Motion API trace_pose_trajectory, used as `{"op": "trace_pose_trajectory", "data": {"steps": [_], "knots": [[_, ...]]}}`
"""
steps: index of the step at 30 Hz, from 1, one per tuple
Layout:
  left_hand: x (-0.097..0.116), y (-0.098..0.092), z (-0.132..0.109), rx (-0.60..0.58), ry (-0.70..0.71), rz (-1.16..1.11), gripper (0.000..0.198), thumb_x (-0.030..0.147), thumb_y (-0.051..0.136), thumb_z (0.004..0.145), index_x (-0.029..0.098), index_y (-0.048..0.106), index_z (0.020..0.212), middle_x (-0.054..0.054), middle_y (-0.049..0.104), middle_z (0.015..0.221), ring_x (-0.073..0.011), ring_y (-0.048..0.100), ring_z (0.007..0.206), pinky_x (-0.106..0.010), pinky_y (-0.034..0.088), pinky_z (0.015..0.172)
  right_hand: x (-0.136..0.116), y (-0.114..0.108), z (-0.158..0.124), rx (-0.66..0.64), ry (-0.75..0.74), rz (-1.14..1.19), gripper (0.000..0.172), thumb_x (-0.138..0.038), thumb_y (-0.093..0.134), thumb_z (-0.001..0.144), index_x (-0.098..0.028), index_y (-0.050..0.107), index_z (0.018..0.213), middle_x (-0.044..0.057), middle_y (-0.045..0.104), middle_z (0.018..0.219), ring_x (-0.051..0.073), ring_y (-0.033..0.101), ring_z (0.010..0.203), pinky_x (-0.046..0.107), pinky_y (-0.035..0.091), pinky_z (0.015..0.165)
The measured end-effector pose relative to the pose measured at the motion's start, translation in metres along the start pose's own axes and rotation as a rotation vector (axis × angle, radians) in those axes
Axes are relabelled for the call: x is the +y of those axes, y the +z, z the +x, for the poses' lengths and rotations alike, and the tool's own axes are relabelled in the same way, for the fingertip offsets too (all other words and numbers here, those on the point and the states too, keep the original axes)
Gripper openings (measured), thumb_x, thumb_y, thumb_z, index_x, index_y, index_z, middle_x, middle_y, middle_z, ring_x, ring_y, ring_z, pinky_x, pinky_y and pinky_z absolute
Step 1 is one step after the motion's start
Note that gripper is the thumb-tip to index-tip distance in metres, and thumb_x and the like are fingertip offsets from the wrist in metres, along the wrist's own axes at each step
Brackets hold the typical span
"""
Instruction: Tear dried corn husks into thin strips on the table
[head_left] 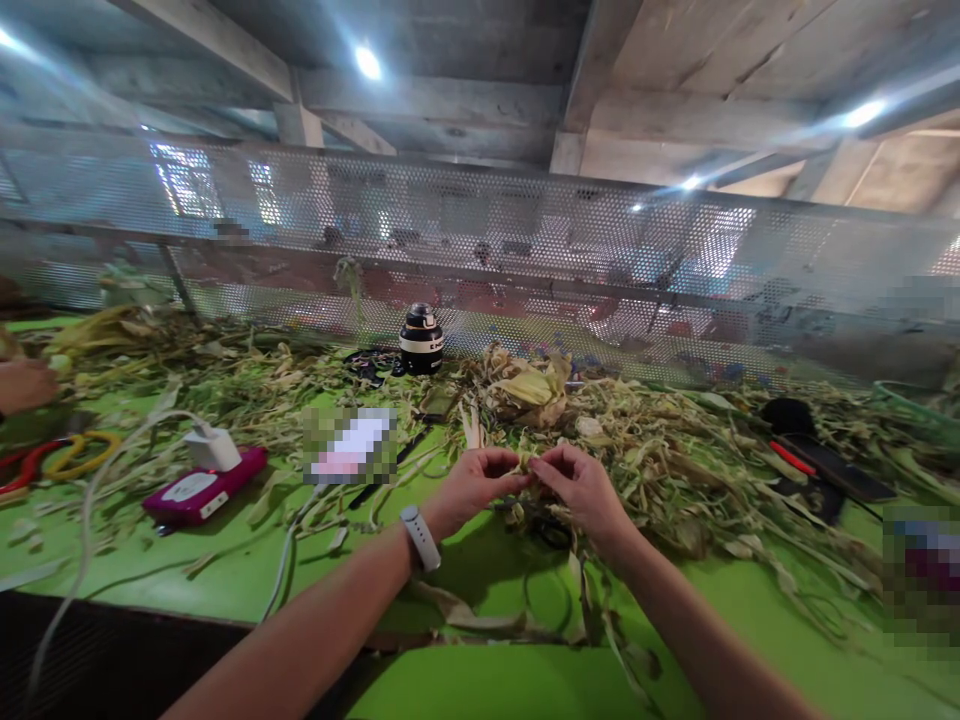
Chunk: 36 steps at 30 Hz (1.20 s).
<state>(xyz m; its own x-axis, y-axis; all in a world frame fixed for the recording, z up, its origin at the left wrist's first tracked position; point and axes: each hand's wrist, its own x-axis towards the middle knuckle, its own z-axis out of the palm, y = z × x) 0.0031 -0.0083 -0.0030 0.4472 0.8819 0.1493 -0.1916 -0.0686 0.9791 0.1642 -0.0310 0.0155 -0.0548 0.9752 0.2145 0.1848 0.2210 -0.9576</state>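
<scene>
My left hand (pixel 474 484) and my right hand (pixel 582 487) meet above the green table (pixel 495 680). Both pinch a thin dried plant strip (pixel 527 467) between their fingertips. A white band is on my left wrist. Under and behind the hands lies a heap of dried leaves and husks (pixel 660 440). A long strip (pixel 480 620) trails down toward me on the table.
A magenta device (pixel 204 492) with a white charger and cable lies at the left. A black and white jar (pixel 421 339) stands by the perforated metal screen (pixel 525 250). Another person's hand (pixel 22 385) shows at far left, near red and yellow-handled tools (pixel 52 460). Dark tools (pixel 817 465) lie right.
</scene>
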Motion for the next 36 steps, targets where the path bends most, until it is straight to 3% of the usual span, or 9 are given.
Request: {"op": "trace_pose_trajectory", "data": {"steps": [6,13,18,25,29,36], "knots": [[-0.004,-0.002,0.002,0.029,0.005,0.010,0.037,0.035,0.077,0.058,0.013,0.068,0.086,-0.003,0.066,0.081,-0.0106,0.055,0.069,-0.022,0.042,0.067,-0.003,-0.002,0.001,-0.019,0.106,0.126,0.030,-0.039,0.071,0.059,-0.016,0.056,0.069,-0.003,0.059,0.058,0.010,0.052,0.053,0.023,0.040,0.052],[-0.001,-0.002,0.000,-0.034,-0.047,-0.001,0.036,0.033,0.079,0.053,0.011,0.066,0.078,-0.001,0.062,0.070,-0.0079,0.051,0.061,-0.021,0.038,0.060,-0.003,-0.004,-0.001,-0.109,0.224,0.299,0.032,-0.031,0.072,0.057,-0.019,0.050,0.077,-0.007,0.055,0.058,0.008,0.049,0.048,0.021,0.037,0.048],[0.002,0.000,-0.001,-0.083,-0.042,0.000,0.035,0.034,0.078,0.055,0.011,0.065,0.077,0.000,0.060,0.068,-0.0077,0.049,0.060,-0.021,0.037,0.057,0.000,-0.003,0.001,-0.083,0.154,0.194,0.030,-0.030,0.070,0.058,-0.018,0.050,0.076,-0.006,0.054,0.059,0.008,0.048,0.051,0.021,0.037,0.050],[0.004,-0.003,0.001,-0.004,0.026,-0.031,0.028,0.034,0.073,0.063,0.013,0.062,0.077,0.003,0.055,0.067,-0.0058,0.046,0.059,-0.019,0.036,0.057,-0.001,-0.008,0.002,-0.037,-0.003,-0.006,0.022,-0.035,0.064,0.067,-0.017,0.055,0.076,-0.002,0.054,0.064,0.010,0.046,0.056,0.022,0.036,0.051],[0.004,-0.003,0.004,0.091,-0.003,-0.189,0.031,0.030,0.078,0.056,0.014,0.059,0.073,0.005,0.052,0.065,-0.0045,0.046,0.058,-0.018,0.037,0.056,0.001,-0.012,0.004,-0.025,-0.091,-0.136,0.021,-0.035,0.064,0.070,-0.017,0.055,0.077,-0.002,0.054,0.065,0.010,0.046,0.056,0.023,0.037,0.051],[0.008,-0.001,0.002,0.135,-0.066,-0.320,0.035,0.025,0.082,0.049,0.014,0.059,0.074,0.004,0.057,0.067,-0.0048,0.051,0.058,-0.018,0.041,0.059,0.006,-0.008,0.006,-0.136,-0.047,0.050,0.031,-0.041,0.066,0.069,-0.021,0.047,0.082,-0.002,0.052,0.072,0.010,0.050,0.055,0.025,0.045,0.051]]}}
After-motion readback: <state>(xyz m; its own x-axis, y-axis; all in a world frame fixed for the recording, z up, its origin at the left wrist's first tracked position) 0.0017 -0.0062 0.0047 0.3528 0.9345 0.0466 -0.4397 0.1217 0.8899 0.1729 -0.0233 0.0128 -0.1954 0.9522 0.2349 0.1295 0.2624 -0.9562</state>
